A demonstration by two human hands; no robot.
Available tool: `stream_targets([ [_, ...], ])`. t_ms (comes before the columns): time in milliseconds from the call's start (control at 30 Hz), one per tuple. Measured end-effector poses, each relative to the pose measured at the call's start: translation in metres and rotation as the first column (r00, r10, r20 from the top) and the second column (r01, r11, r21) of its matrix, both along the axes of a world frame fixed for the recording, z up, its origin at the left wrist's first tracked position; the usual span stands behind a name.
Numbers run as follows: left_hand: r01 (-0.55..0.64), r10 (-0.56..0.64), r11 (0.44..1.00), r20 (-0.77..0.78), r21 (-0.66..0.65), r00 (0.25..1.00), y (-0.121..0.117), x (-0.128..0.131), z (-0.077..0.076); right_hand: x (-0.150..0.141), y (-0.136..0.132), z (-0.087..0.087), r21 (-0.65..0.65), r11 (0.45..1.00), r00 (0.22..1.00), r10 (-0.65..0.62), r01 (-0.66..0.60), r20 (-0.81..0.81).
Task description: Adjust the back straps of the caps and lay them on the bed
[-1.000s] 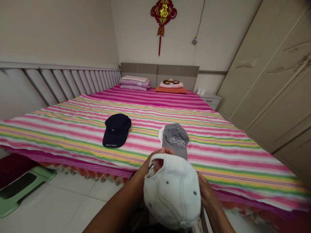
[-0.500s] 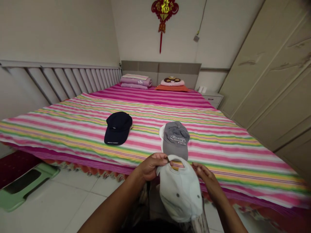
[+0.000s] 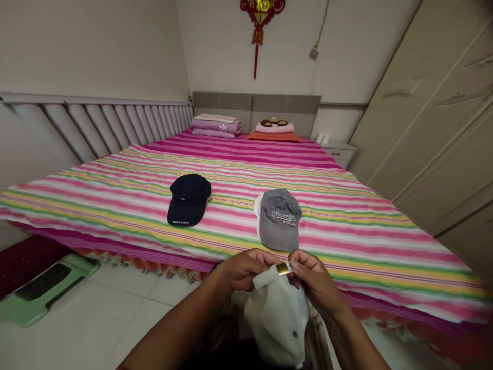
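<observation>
Close to my body, at the front edge of the bed, I have a white cap with its back strap facing up. A gold buckle shows on that strap. My left hand is closed on the strap's left side, its fingertips partly hidden behind it. My right hand pinches the strap beside the buckle. Just beyond my hands a grey cap with white lettering lies on the bed, overlapping a white brim. Farther left rests a dark navy cap, brim toward me.
A striped sheet covers the bed. Folded purple bedding and a pink and orange stack sit by the headboard. A green stool stands on the floor at left. A wardrobe rises at right.
My right hand has moved left and in toward my left hand, and now grips the strap. The white cap has turned and dropped slightly, bringing the gold buckle into sight.
</observation>
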State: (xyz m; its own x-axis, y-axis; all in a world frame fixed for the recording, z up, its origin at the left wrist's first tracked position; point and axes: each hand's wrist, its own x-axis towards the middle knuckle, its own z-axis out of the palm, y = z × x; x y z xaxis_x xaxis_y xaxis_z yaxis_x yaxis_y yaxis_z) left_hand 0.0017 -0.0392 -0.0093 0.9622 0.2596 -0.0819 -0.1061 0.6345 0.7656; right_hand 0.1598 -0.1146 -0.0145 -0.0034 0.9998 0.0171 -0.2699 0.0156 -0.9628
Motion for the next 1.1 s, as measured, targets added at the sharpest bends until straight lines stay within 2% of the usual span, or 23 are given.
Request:
stream_targets([
  [267, -0.127, 0.128, 0.991, -0.038, 0.029, 0.991, -0.009, 0.008, 0.001, -0.005, 0.002, -0.001, -0.001, 1.000, 0.996, -0.031, 0.031, -0.085],
  [500, -0.251, 0.251, 0.968, -0.032, 0.011, 0.967, -0.016, 0.017, -0.009, -0.014, 0.002, -0.002, 0.017, 1.000, 0.980, -0.016, 0.020, -0.200],
  [767, -0.305, 0.307, 0.951, -0.044, 0.043, 0.951, -0.017, 0.021, -0.012, -0.022, 0.002, -0.002, 0.013, 0.999, 0.950, -0.026, 0.032, -0.311],
  [900, -0.311, 0.310, 0.950, -0.039, -0.020, 0.950, -0.015, 0.020, -0.014, -0.024, 0.002, -0.004, -0.005, 1.000, 0.919, 0.014, -0.018, -0.394],
  [1100, -0.342, 0.353, 0.928, 0.059, -0.148, 0.934, -0.016, 0.022, -0.022, -0.026, 0.004, -0.006, 0.004, 0.999, 0.896, 0.047, -0.051, -0.442],
])
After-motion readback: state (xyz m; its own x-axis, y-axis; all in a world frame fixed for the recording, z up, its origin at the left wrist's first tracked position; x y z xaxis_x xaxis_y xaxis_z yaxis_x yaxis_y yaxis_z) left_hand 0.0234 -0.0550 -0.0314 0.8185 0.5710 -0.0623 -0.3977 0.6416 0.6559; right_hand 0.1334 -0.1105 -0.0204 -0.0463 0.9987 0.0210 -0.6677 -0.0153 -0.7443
